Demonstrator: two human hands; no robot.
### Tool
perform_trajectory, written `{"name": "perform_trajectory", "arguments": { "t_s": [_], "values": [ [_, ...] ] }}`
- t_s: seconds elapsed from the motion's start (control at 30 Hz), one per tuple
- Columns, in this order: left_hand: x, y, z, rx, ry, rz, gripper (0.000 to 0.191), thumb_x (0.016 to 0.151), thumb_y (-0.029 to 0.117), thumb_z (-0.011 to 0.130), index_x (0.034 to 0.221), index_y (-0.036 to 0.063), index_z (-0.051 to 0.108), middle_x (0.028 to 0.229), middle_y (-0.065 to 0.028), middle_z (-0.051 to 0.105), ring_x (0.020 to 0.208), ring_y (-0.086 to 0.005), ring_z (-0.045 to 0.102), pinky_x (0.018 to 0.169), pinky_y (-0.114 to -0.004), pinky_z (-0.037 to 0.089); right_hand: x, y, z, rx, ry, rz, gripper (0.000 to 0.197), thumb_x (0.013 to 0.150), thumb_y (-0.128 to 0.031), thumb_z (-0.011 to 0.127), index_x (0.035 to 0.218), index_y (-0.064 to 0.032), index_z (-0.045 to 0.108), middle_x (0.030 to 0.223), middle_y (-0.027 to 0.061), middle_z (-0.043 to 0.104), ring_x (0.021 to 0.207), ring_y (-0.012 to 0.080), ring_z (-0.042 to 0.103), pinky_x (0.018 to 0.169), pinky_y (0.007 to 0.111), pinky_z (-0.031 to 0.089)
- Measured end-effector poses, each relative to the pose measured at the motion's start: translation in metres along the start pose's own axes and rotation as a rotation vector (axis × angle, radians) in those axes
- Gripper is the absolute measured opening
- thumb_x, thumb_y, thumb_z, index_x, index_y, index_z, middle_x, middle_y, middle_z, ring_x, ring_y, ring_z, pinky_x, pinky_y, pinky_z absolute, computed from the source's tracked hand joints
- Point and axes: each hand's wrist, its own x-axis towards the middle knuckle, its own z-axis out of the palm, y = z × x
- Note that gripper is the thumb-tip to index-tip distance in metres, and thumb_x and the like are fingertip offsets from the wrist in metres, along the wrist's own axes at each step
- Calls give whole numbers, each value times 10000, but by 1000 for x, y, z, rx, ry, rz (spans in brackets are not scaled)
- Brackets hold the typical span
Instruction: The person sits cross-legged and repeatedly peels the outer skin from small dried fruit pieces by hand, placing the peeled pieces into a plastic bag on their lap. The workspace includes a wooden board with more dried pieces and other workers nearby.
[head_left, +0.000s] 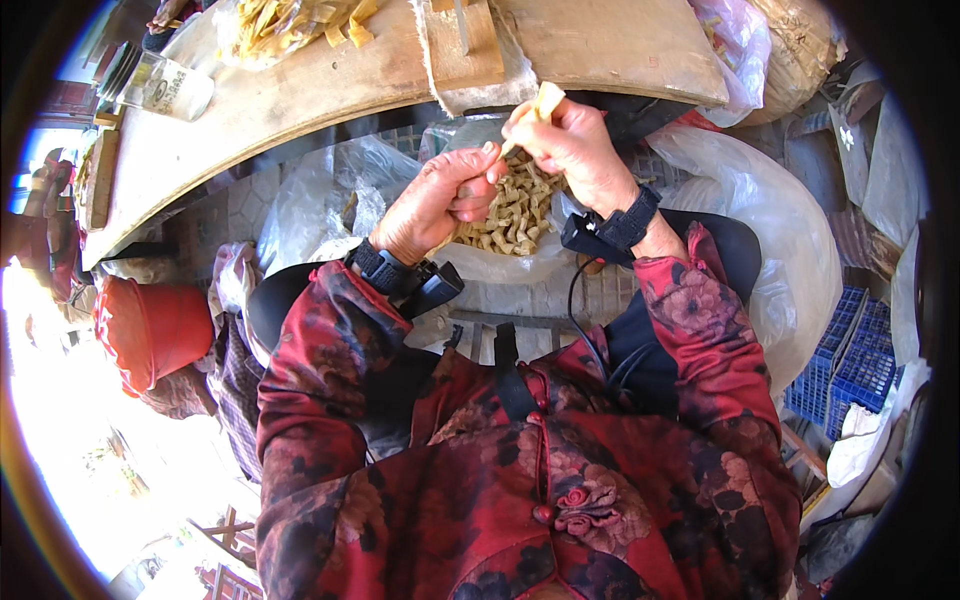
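Observation:
My left hand (442, 191) and my right hand (581, 150) are raised close together just past the front edge of the wooden table. Between them is a pale yellow, flexible strip (549, 103). The right fingers grip it near its wide end, which sticks up above them, while the left thumb and forefinger pinch its narrow lower end. Right below the hands, a pile of small knotted yellowish pieces (517, 214) lies in a clear plastic bag (517, 265). My curled left fingers hide part of the pile.
The wooden table (622, 52) carries a wooden block (461, 56) on cloth, a bag of yellow strips (274, 26) and a clear jar (169, 86). A red bucket (172, 322) stands left. Blue plastic crates (862, 367) and large plastic sheeting (784, 225) are right. Another person's hand (166, 13) shows top left.

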Motion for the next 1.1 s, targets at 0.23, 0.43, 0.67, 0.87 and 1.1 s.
{"name": "perform_trajectory", "arguments": {
  "t_s": [0.23, 0.43, 0.67, 0.87, 1.1],
  "values": [
    [-11, 27, 13, 373, 129, 146, 295, 972, 293, 506, 786, 73, 568, 569, 88, 355, 499, -23, 271, 459, -197, 220, 2, -29, 6, 62, 188, 36, 112, 816, -128, 680, 755, -70, 606, 611, -53, 483, 482, 9, 375, 423, 171, 248],
    [-4, 77, 7, 951, 462, 597, 159, 914, 163, 608, 893, 21, 676, 640, 50, 521, 589, -41, 411, 514, -206, 352, 36, -63, 12, -61, 108, -331, 117, 836, -145, 677, 867, -40, 636, 655, -21, 560, 514, 24, 451, 448, 161, 327],
    [28, 89, -12, 1094, 692, 932, 127, 876, 114, 608, 879, -3, 656, 590, -5, 530, 550, -57, 428, 503, -243, 380, 75, -48, 12, -509, 308, -489, 183, 853, -156, 682, 883, 12, 616, 705, -16, 607, 608, 44, 540, 544, 198, 437],
    [5, 62, -1, 958, 525, 778, 159, 918, 159, 602, 946, 15, 664, 708, 73, 541, 637, -32, 454, 581, -173, 385, 36, -53, 7, -782, 181, -710, 246, 843, -195, 702, 977, -9, 611, 738, 4, 599, 652, 78, 546, 608, 225, 457],
    [15, 20, 29, 1355, 351, 1010, 131, 810, 51, 650, 937, 28, 634, 775, -119, 624, 685, -288, 627, 601, -338, 494, 5, -41, 9, -934, 49, -550, 212, 934, -198, 577, 957, 10, 612, 696, 36, 605, 635, 86, 560, 596, 228, 466]
  ]
}}
